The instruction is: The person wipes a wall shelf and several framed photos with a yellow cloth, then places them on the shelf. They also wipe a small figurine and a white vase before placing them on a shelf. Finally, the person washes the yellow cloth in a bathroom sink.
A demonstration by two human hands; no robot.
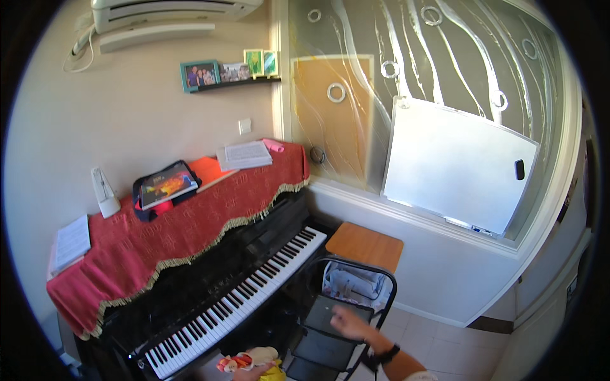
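Observation:
At the bottom edge, my left hand (pixel 253 373) is closed around a soft bundle (pixel 248 358) of red, cream and yellow, perhaps cloth; part of it lies out of view. My right hand (pixel 350 325), with a dark band on the wrist, is over the upper step of a black folding step ladder (pixel 329 345). Its fingers look bent, and blur hides whether it touches the step. Left of the ladder runs the keyboard (pixel 238 305) of a black Kawai upright piano (pixel 200 288).
A red fringed cloth (pixel 190 233) drapes the piano top, bearing a white metronome (pixel 106 193), a book (pixel 169 185) and papers (pixel 245 155). Beyond the ladder stand a wooden-topped stool (pixel 364 243) and a bin-like container (pixel 355 283). A whiteboard (pixel 457 162) leans against the glass panel (pixel 333 124).

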